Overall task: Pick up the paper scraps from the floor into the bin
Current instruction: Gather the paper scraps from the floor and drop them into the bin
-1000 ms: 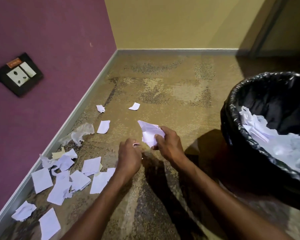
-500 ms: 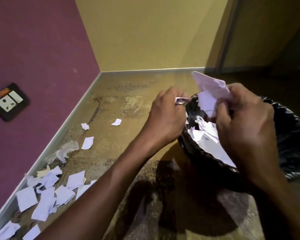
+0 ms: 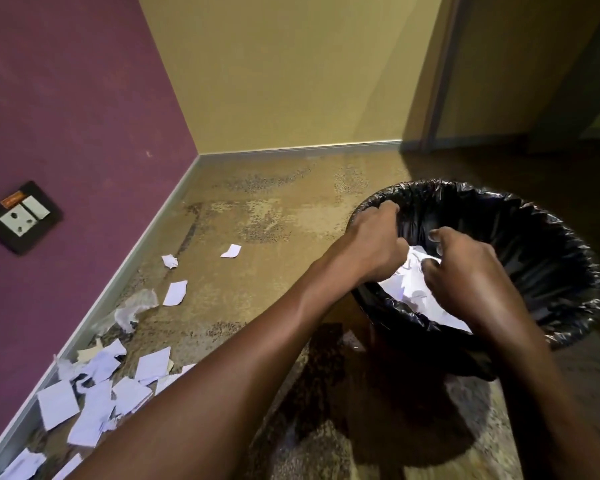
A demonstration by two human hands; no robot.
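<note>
Scraps of white paper point(image 3: 94, 393) lie heaped on the speckled floor point(image 3: 274, 209) well to the left of the bin point(image 3: 551, 244), pressed up against the skirting of the purple wall point(image 3: 66, 98). Three more single scraps point(image 3: 175, 292) sit apart from that heap, further along the floor and nearer the bin, with a crumpled bit of clear plastic point(image 3: 132, 308) beside the skirting between them and the heap. A wall socket plate point(image 3: 21, 216) is fixed on the purple wall above the heap. The person's left forearm crosses the floor between the heap and the bin.

The bin is lined with a black plastic bag and holds a mound of white paper point(image 3: 416, 289) against its near wall. The left hand point(image 3: 374, 244) hangs over the bin's left rim with fingers curled, and whether it holds anything I cannot tell. The right hand point(image 3: 465, 275) is over the bin's mouth just above the paper, its fingers bent downward and loosely spread, with no scrap visibly held.
</note>
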